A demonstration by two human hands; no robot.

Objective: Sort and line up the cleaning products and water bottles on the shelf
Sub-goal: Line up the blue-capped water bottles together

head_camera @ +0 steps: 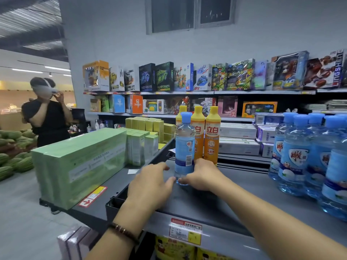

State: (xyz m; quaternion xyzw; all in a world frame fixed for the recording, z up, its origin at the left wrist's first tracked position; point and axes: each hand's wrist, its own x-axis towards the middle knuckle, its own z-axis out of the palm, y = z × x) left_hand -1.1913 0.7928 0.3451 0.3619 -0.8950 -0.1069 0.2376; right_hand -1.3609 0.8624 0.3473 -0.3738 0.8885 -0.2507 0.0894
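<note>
A clear water bottle (pixel 185 147) with a blue cap and blue label stands upright on the grey shelf top (pixel 234 194). My right hand (pixel 201 175) wraps its base from the right. My left hand (pixel 150 186) rests beside it on the left, fingers spread, thumb tip near the bottle's foot. Right behind the bottle stand three orange detergent bottles (pixel 211 136) with yellow caps, in a row. A cluster of several more blue-capped water bottles (pixel 308 154) stands at the right end of the shelf.
Green cartons (pixel 80 164) and small yellow-green boxes (pixel 148 136) fill the shelf to the left. Toy boxes (pixel 187 77) line the wall shelves behind. A person (pixel 47 115) in black with a white headset stands at the left, by piled watermelons (pixel 13 156).
</note>
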